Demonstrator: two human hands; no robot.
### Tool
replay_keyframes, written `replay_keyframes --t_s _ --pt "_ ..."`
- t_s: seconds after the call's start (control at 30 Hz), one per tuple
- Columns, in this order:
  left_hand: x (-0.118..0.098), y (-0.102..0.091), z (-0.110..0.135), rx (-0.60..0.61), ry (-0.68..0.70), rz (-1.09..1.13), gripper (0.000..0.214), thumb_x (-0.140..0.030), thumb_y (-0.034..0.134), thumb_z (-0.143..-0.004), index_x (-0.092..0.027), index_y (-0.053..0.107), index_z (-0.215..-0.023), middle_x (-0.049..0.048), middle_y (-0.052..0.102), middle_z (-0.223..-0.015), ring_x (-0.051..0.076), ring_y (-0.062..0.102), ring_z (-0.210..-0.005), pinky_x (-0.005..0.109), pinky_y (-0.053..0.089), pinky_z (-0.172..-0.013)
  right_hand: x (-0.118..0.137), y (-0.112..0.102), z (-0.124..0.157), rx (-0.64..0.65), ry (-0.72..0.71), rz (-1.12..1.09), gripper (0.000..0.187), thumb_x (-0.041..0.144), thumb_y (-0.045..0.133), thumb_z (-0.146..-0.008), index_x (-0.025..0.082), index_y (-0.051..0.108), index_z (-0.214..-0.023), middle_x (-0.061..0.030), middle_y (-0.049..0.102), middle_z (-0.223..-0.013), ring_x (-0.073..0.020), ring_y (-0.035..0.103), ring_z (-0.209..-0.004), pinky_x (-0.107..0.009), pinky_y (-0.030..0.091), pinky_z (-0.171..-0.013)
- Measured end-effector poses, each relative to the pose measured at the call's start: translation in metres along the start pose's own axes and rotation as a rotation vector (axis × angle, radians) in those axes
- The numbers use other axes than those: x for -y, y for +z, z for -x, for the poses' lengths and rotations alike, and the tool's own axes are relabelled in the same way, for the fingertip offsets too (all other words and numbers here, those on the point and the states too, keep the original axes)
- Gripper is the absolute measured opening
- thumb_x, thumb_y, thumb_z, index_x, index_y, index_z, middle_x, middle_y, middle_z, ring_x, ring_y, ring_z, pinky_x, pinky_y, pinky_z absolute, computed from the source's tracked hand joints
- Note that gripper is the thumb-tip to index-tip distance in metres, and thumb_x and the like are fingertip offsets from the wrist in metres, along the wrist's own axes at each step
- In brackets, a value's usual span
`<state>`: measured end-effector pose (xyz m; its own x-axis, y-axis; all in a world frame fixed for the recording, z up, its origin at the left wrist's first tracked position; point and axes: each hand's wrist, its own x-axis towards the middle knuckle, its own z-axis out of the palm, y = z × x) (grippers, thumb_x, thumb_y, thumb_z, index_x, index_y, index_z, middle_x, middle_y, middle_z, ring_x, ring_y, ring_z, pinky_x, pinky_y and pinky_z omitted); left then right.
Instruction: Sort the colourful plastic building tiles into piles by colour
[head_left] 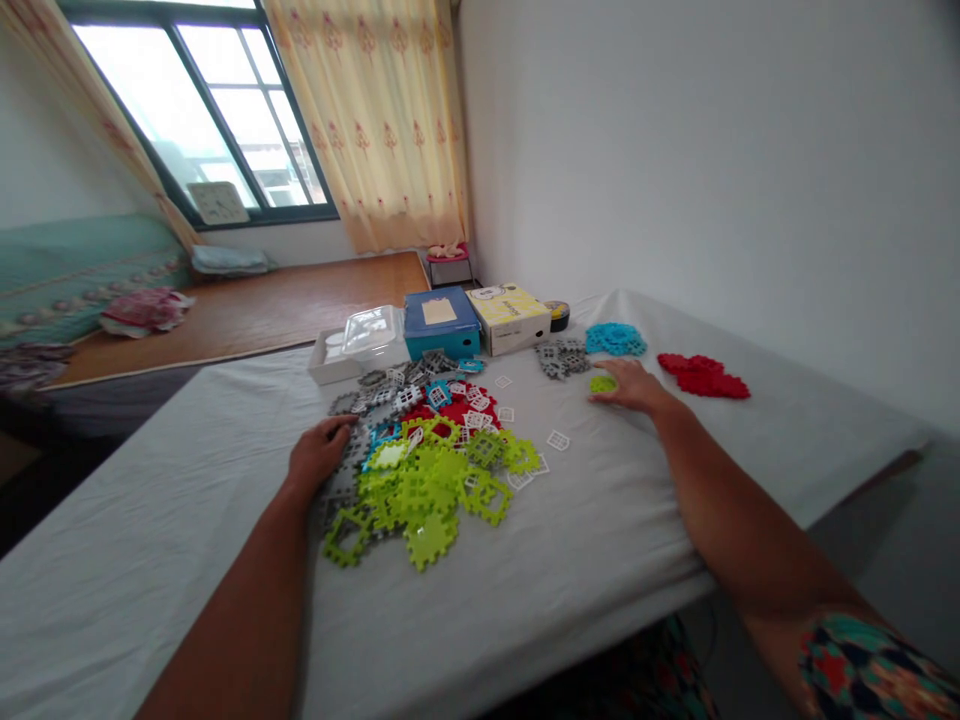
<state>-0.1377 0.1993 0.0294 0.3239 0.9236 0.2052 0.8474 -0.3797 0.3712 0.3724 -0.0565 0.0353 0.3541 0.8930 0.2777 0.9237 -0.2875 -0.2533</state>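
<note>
Atop pile point(427, 470): left hand point(319, 452); right hand point(634, 385) seemingly touches green tile point(602, 383).

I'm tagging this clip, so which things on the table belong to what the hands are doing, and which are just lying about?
In use: left hand on the mixed tile pile; right hand on a lime tile; likely the grey cluster, blue cluster and red cluster beside it.
Lying about: blue box; yellow box; clear-lidded tray; round tin.

Two boxes point(441, 322), one lidded tray point(352, 350), three sorted piles point(703, 376), one mixed heap point(427, 470), perhaps one lime tile point(601, 384).
</note>
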Motion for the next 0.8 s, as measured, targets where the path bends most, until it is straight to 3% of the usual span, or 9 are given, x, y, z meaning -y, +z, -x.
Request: replay_keyframes --t_s 0.07,0.17,0.27,0.33,0.5,0.7,0.8 --pt "-0.002 -0.001 0.001 0.004 -0.008 -0.002 0.038 -0.034 0.045 -0.086 -0.026 0.070 -0.114 0.0019 0.070 -0.115 0.023 0.064 -0.105 0.029 0.050 -0.084 0.039 0.002 0.002 -0.046 -0.097 -0.174 0.053 0.048 0.066 -0.078 0.020 0.062 -0.123 -0.0129 0.062 -0.125 -0.0293 0.056 -0.114 -0.045 0.046 -0.094" --pt "-0.003 -0.001 0.001 0.012 -0.015 0.004 0.039 -0.034 0.045 -0.086 -0.026 0.069 -0.115 0.0017 0.070 -0.116 0.023 0.065 -0.104 0.030 0.050 -0.084 0.108 0.008 0.013 0.124 -0.407 -0.464 0.043 0.046 0.059 -0.086 0.022 0.062 -0.122 -0.0093 0.066 -0.117 -0.0207 0.062 -0.099 -0.035 0.052 -0.083" --pt "-0.003 -0.001 0.002 0.014 -0.014 0.000 0.039 -0.034 0.045 -0.086 -0.026 0.069 -0.116 0.0014 0.069 -0.117 0.023 0.064 -0.104 0.029 0.050 -0.085 0.160 0.018 0.026 0.219 -0.768 -0.491 0.053 0.044 0.070 -0.079 0.023 0.059 -0.127 -0.0098 0.064 -0.122 -0.0223 0.056 -0.112 -0.038 0.044 -0.097" --pt "-0.002 0.000 0.002 0.009 -0.010 0.001 0.039 -0.034 0.045 -0.086 -0.025 0.069 -0.115 0.0015 0.069 -0.117 0.022 0.064 -0.105 0.029 0.049 -0.085 0.175 0.024 0.032 0.224 -0.881 -0.463 0.052 0.040 0.069 -0.082 0.022 0.058 -0.129 -0.0105 0.062 -0.127 -0.0226 0.052 -0.117 -0.040 0.039 -0.102" --pt "0.000 0.002 0.000 0.015 -0.014 0.003 0.039 -0.036 0.045 -0.086 -0.027 0.069 -0.115 0.0023 0.071 -0.113 0.023 0.065 -0.100 0.030 0.050 -0.083 0.174 0.030 0.031 0.137 -0.800 -0.503 0.036 0.033 0.051 -0.095 0.020 0.060 -0.127 -0.0104 0.066 -0.120 -0.0201 0.056 -0.111 -0.038 0.041 -0.099" --pt "0.001 0.001 0.000 0.020 -0.007 0.016 0.040 -0.036 0.044 -0.086 -0.025 0.069 -0.116 0.0034 0.070 -0.114 0.023 0.065 -0.100 0.031 0.050 -0.083 0.165 0.033 0.028 -0.026 -0.635 -0.663 0.023 0.039 0.066 -0.084 0.023 0.073 -0.099 -0.0072 0.073 -0.098 -0.0206 0.061 -0.098 -0.037 0.046 -0.090" --pt "0.000 0.001 0.001 0.013 -0.005 0.014 0.041 -0.036 0.044 -0.086 -0.024 0.069 -0.115 0.0039 0.070 -0.114 0.023 0.065 -0.100 0.031 0.050 -0.083 0.164 0.034 0.028 0.034 -0.634 -0.651 0.027 0.042 0.076 -0.075 0.022 0.073 -0.092 -0.0060 0.073 -0.092 -0.0208 0.061 -0.094 -0.036 0.046 -0.087"
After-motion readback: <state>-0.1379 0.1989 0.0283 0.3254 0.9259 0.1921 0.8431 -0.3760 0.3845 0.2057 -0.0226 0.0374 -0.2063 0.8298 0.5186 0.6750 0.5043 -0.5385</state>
